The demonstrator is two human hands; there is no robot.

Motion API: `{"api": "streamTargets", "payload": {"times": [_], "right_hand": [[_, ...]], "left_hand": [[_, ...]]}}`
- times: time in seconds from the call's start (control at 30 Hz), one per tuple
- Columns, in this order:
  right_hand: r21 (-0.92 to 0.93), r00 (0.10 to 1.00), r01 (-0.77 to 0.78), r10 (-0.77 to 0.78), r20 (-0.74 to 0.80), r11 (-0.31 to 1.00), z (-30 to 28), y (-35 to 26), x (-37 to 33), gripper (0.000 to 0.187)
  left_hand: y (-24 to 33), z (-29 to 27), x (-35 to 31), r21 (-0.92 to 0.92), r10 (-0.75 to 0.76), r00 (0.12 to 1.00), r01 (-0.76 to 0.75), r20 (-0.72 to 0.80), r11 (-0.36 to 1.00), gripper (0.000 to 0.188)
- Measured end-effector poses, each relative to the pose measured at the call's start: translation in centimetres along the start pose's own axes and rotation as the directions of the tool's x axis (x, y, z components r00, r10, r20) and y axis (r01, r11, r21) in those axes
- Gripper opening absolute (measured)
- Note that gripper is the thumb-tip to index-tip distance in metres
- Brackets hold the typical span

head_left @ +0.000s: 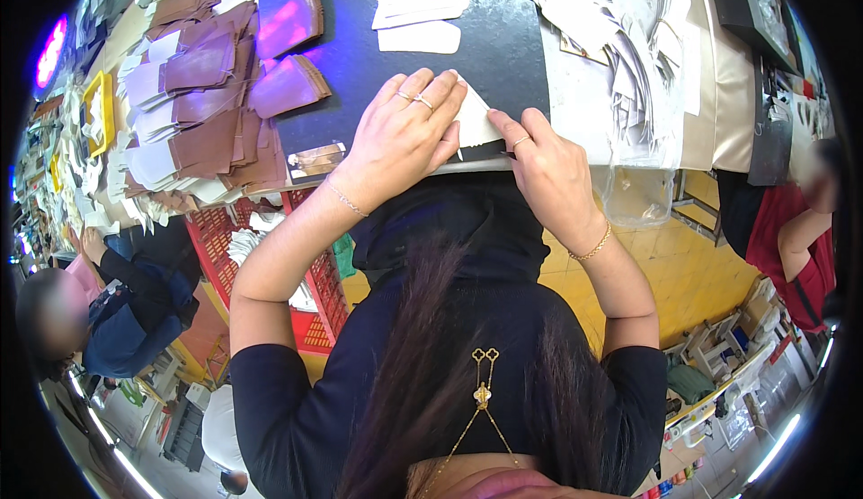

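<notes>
White piece (474, 121) lies at the mat's (503, 22) near edge.
My right hand (548, 164), fingers curled, meets its right edge, pinch unclear; my left hand (409, 126) lies flat across it, probably against slipping. Brown stacks (202, 147) overlap at left, likely saving space; farther, white pieces (421, 6) sit apart, perhaps kept separate.

white piece (474, 123) — partly under left hand (409, 126) | navy-clad co-worker's head (56, 315) — blurred

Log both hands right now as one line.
left hand: on white piece; right hand: at piece's right edge; under: black mat; beyond: white stacks; left: brown pieces
</notes>
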State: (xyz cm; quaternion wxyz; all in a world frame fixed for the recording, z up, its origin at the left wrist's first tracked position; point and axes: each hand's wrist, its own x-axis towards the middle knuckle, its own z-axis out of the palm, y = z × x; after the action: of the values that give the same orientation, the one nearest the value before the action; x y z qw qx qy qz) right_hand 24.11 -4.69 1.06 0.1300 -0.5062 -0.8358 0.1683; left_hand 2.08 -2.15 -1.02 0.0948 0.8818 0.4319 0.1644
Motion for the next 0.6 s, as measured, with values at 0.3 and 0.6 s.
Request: {"api": "streamTargets", "payload": {"times": [0.3, 0.6], "right_hand": [[-0.099, 0.998, 0.046, -0.042, 0.046, 0.994, 0.0, -0.3, -0.2, 0.039], [-0.022, 1.000, -0.001, 0.000, -0.029, 1.000, -0.4, 0.1, -1.7, 0.035]], "left_hand": [[0.5, 0.0, 0.0, 0.057, -0.018, 1.000, 0.017, 0.017, 0.998, 0.045], [1.0, -0.1, 0.2, 0.090, -0.044, 0.998, 0.040, 0.042, 0.995, 0.047]]}}
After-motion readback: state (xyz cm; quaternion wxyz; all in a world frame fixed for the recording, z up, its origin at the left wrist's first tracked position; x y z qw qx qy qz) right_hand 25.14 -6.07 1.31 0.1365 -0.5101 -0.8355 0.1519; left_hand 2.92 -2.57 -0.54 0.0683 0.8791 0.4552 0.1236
